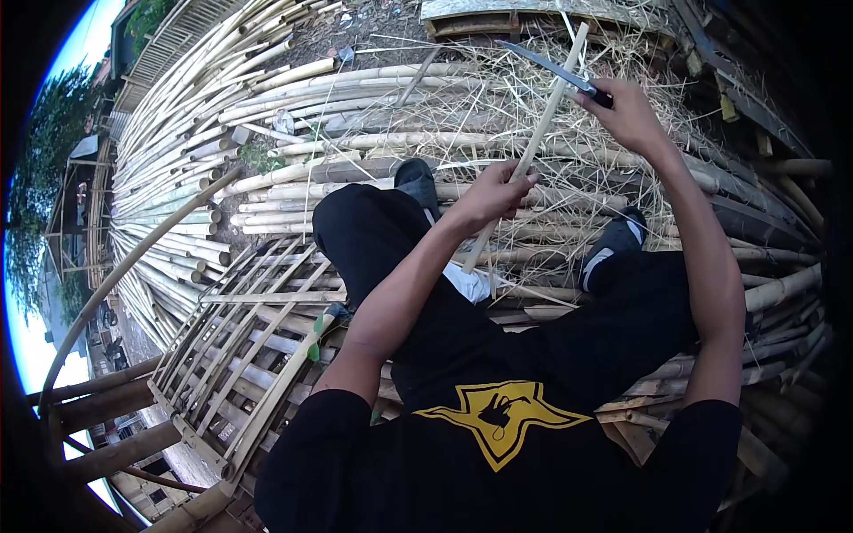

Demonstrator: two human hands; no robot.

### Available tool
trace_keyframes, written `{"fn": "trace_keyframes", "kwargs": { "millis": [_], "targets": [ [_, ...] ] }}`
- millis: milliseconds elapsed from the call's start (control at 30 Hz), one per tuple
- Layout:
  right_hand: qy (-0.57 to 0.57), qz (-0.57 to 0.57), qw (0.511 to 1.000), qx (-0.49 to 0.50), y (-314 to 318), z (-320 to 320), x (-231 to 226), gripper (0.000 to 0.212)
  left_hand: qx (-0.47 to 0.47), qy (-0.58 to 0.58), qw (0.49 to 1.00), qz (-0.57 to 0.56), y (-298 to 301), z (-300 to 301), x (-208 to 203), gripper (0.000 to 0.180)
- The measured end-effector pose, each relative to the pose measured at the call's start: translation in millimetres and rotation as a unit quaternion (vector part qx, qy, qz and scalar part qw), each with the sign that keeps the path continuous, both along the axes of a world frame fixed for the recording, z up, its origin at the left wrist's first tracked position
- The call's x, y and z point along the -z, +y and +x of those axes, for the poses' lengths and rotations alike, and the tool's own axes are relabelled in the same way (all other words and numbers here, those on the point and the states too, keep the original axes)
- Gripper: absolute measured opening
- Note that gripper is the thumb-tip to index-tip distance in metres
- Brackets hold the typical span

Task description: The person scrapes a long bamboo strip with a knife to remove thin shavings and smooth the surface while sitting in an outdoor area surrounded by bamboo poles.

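My left hand (pixel 500 193) is closed around the lower part of a pale bamboo strip (pixel 544 124), which slants up and to the right, away from me. In my right hand (pixel 625 111) is the dark handle of a knife (pixel 558 69). Its long blade points up and to the left and crosses the strip near the far end; whether the edge touches the strip I cannot tell. Below my left hand the strip's near end reaches down by a white cloth or bag (pixel 468 282) between my legs.
Bamboo shavings (pixel 498 115) litter the poles under my feet. Long bamboo poles (pixel 191 178) lie stacked at the left. A slatted bamboo frame (pixel 258 338) stands beside my left knee. Wooden pallets (pixel 533 13) lie at the far side, and more poles (pixel 782 289) are at my right.
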State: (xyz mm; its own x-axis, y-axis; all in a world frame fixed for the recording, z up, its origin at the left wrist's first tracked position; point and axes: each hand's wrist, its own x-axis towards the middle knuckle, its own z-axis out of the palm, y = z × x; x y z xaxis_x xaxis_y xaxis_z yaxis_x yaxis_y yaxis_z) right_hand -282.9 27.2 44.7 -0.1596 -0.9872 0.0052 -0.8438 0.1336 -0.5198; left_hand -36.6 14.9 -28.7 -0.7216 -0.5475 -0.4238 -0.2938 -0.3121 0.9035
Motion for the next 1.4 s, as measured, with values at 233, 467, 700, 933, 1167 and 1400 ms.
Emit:
{"fn": "trace_keyframes", "kwargs": {
  "millis": [233, 467, 700, 933, 1167, 1400],
  "targets": [
    [0.011, 0.076, 0.994, -0.084, 10, 41, 32, 0.04, -0.054, 0.028, 0.996, 0.06, -3, -4, -10, 0.033],
    [0.031, 0.204, 0.978, -0.014, 10, 55, 47, 0.04, -0.089, -0.036, 0.984, -0.151, -6, -8, 15, 0.036],
    [0.024, 0.187, 0.982, -0.023, 17, 72, 59, 0.032, -0.102, -0.131, 0.953, -0.254, -2, -11, 7, 0.032],
    [0.077, 0.145, 0.986, 0.019, 15, 63, 89, 0.024, -0.091, -0.13, 0.931, -0.329, 6, -18, 14, 0.028],
    [0.153, 0.131, 0.979, 0.012, -7, 41, 86, 0.023, -0.079, -0.137, 0.94, -0.303, 2, -7, 17, 0.036],
    [0.103, 0.11, 0.948, 0.281, -18, -82, 49, 0.035, -0.06, -0.033, 0.997, -0.032, 1, 29, 13, 0.031]
  ]
}}
